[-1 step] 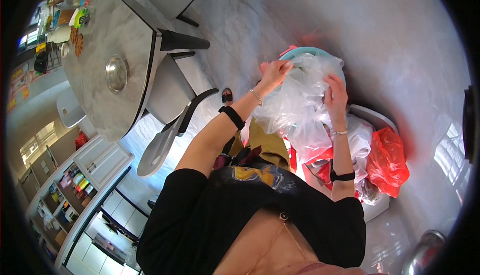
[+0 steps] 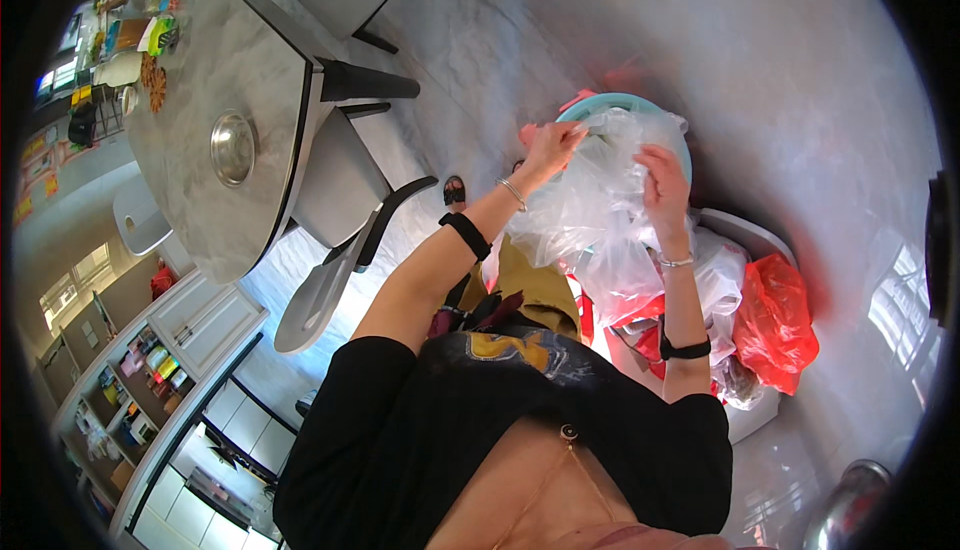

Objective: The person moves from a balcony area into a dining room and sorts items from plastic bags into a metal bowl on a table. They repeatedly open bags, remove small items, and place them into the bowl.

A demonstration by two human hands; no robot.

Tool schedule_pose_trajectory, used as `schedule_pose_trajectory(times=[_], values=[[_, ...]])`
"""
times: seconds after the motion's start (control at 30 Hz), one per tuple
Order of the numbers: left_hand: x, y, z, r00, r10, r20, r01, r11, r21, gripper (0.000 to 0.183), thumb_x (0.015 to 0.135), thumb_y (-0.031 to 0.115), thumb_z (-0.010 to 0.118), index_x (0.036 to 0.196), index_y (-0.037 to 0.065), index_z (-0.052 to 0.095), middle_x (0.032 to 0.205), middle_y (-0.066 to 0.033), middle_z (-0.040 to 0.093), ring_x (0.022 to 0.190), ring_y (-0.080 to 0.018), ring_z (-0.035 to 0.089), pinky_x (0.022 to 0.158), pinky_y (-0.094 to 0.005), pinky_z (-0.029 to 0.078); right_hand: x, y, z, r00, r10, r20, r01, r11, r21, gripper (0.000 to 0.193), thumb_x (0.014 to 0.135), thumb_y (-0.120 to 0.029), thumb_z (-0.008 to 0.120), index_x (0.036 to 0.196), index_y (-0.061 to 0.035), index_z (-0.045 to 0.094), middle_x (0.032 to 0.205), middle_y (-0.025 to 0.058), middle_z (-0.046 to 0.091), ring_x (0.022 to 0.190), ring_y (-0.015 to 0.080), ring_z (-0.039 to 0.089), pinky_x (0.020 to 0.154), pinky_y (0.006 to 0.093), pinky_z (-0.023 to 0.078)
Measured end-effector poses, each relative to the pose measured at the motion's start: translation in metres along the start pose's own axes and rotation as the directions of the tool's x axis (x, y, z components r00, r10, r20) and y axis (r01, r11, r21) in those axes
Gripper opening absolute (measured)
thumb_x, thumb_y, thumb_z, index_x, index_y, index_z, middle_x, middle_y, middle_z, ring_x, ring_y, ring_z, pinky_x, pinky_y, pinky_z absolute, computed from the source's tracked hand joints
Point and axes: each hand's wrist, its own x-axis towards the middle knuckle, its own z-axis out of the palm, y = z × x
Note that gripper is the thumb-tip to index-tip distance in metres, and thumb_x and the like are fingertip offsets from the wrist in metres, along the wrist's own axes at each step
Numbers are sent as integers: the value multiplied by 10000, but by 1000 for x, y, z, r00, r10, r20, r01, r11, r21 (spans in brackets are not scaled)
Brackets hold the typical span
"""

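My left hand pinches the upper edge of a crumpled clear plastic bag. My right hand grips the same bag a little to the right, fingers curled into the film. The bag is held over a round light-blue bin, of which only the rim shows behind the plastic. Both wrists carry a bracelet and a black band. What lies inside the bag is hidden.
A red plastic bag and white bags fill a white container to my right. At the left stand a grey marble table with a metal bowl and grey chairs. White cabinets sit lower left.
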Motion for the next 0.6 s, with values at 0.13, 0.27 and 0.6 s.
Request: schedule_pose_trajectory(times=[0.13,0.27,0.6], values=[[-6,-2,5,999,-24,23,20,990,138,281,898,235,535,1009,-9,616,522,-13,412,467,-80,402,411,-278,335,31,22,62,936,91,341,-82,996,-39,290,722,31,483,969,-30,623,1022,171,596,940,312,579,819,365,453],[-24,-16,16,961,269,-64,-243,932,268,322,868,168,534,1156,25,554,580,-112,415,529,-174,464,500,-325,357,29,79,114,771,315,553,-149,934,-324,271,731,1,499,970,-32,624,995,174,601,922,317,581,809,374,450],[-73,-36,55,881,471,48,-470,858,206,427,809,35,558,1229,84,498,698,-149,489,613,-290,490,570,-363,401,-49,139,137,751,524,401,-237,781,-578,226,751,-32,500,941,-37,623,925,162,607,863,311,585,757,372,451]])
